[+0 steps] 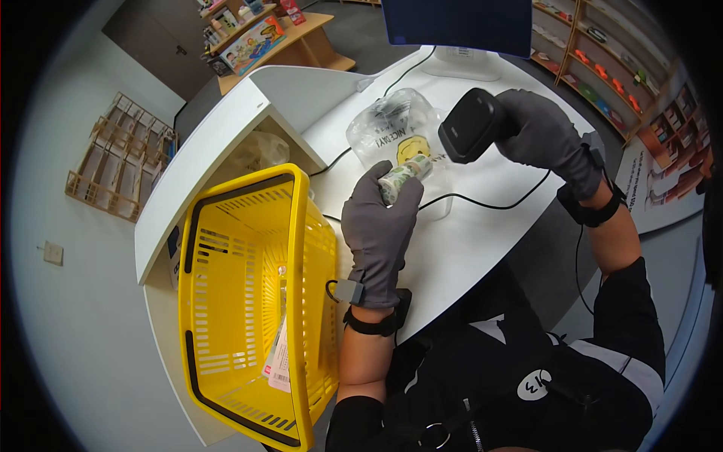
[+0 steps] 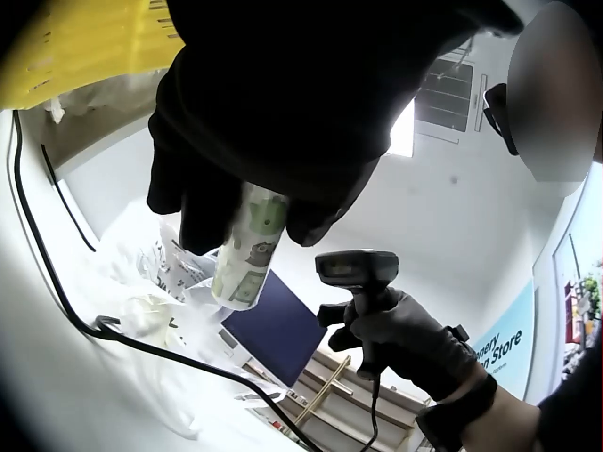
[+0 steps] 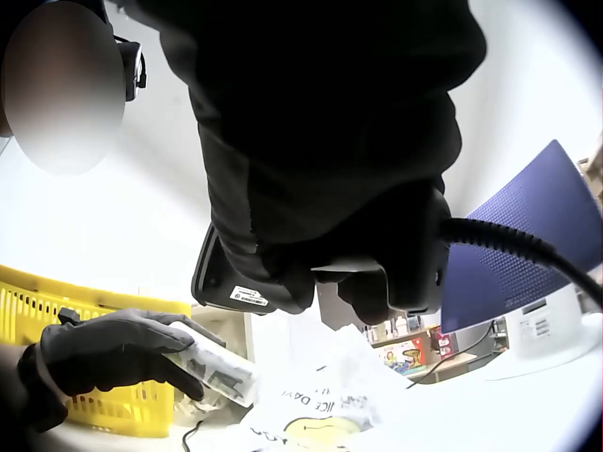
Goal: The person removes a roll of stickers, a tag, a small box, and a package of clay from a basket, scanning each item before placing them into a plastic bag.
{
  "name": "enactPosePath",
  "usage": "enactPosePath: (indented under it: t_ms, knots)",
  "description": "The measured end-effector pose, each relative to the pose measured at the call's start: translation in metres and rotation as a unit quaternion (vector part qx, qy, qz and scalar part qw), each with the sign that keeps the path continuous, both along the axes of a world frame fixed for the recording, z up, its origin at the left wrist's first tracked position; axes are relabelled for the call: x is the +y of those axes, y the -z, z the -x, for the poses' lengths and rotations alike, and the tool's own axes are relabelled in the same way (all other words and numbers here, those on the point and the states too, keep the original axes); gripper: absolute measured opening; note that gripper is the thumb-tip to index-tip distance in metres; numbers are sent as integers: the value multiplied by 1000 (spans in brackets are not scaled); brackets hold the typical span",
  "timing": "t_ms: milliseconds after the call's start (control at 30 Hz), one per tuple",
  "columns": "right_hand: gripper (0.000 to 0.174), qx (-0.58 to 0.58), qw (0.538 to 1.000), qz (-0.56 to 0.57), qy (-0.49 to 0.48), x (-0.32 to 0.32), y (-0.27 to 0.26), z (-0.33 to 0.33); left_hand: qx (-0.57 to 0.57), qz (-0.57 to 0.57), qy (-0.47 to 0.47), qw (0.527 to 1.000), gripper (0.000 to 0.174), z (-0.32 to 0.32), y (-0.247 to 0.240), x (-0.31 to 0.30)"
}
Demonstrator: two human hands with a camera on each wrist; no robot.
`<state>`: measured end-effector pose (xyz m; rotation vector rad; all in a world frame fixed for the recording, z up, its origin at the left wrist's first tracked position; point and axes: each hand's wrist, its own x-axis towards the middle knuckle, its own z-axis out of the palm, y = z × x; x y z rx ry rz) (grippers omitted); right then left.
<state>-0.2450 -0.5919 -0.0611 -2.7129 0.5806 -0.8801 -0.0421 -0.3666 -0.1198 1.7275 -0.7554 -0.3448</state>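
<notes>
My gloved left hand (image 1: 379, 237) holds a small white cylinder with green printed patterns (image 1: 404, 178) between thumb and fingers, above the white counter. In the left wrist view its far end (image 2: 241, 282) points out past the fingers. My gloved right hand (image 1: 544, 139) grips a black handheld barcode scanner (image 1: 471, 126) by its handle, to the right of the cylinder and apart from it. Beneath and beyond both lies a clear plastic bag (image 1: 370, 138) with a yellow smiley and "NICE DAY" print. The scanner's handle is largely hidden by the right hand.
A yellow shopping basket (image 1: 300, 301) stands left of the left arm, with a flat package (image 1: 279, 365) inside. The scanner's black cable (image 1: 489, 205) runs across the counter (image 1: 459, 248). A monitor (image 1: 457, 26) stands at the back; shelves (image 1: 595, 68) line the far right.
</notes>
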Motion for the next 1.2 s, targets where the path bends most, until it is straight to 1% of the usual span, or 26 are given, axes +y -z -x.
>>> enactPosePath:
  t_ms: [33, 67, 167, 300, 400, 467, 567, 600, 667, 700, 733, 800, 833, 867, 933, 967, 1100, 1200]
  knots:
    - [36, 17, 999, 46, 2, 0, 2, -1, -2, 2, 2, 1000, 58, 2, -1, -2]
    - [36, 16, 999, 48, 4, 0, 3, -2, -17, 14, 10, 1000, 58, 3, 1, -4]
    - [35, 35, 999, 19, 10, 2, 5, -8, -44, 37, 19, 998, 57, 7, 4, -3]
    - [34, 26, 1000, 8, -4, 6, 2, -8, -32, 1, 46, 998, 54, 14, -24, 5]
    - [33, 34, 999, -9, -4, 8, -1, -8, 54, -55, 62, 995, 50, 17, -52, 14]
    - [33, 41, 999, -19, -5, 10, -3, -8, 54, -72, 60, 994, 49, 12, -54, 17]
    - [35, 51, 989, -140, -12, 16, -9, -7, 48, -107, 58, 991, 47, 4, -54, 17]
    - [35, 52, 988, -142, -9, 19, -13, -8, 62, -76, 60, 993, 42, 0, -47, 15]
    - [38, 84, 973, -214, 11, 26, -23, -10, 91, -14, 64, 994, 33, -5, -31, 13]
    - [39, 101, 963, -248, 21, 27, -25, -9, 94, -16, 67, 993, 33, -5, -24, 11]
    - [39, 103, 963, -250, 24, 25, -23, -7, 76, 41, 72, 994, 38, -4, -18, 10]
    - [39, 83, 975, -207, 5, 18, -17, -6, 38, 159, 76, 984, 48, -4, -6, 9]
    - [38, 72, 980, -186, -5, 15, -16, -7, 39, 159, 76, 984, 48, -3, 0, 7]
    - [38, 72, 980, -186, -6, 15, -16, -8, 53, 184, 63, 979, 48, 1, 5, 5]
    - [38, 58, 970, -237, 20, 14, -21, -9, 80, 233, 39, 968, 47, 6, 10, 2]
    - [37, 52, 963, -262, 33, 14, -22, -8, 79, 232, 39, 969, 47, 4, 11, 2]
    - [36, 56, 966, -246, 59, 10, -28, -8, 54, 207, 68, 974, 45, -5, -5, -2]
    - [36, 42, 964, -261, 34, 7, -33, -4, 79, 177, 108, 975, 46, -4, -20, 4]
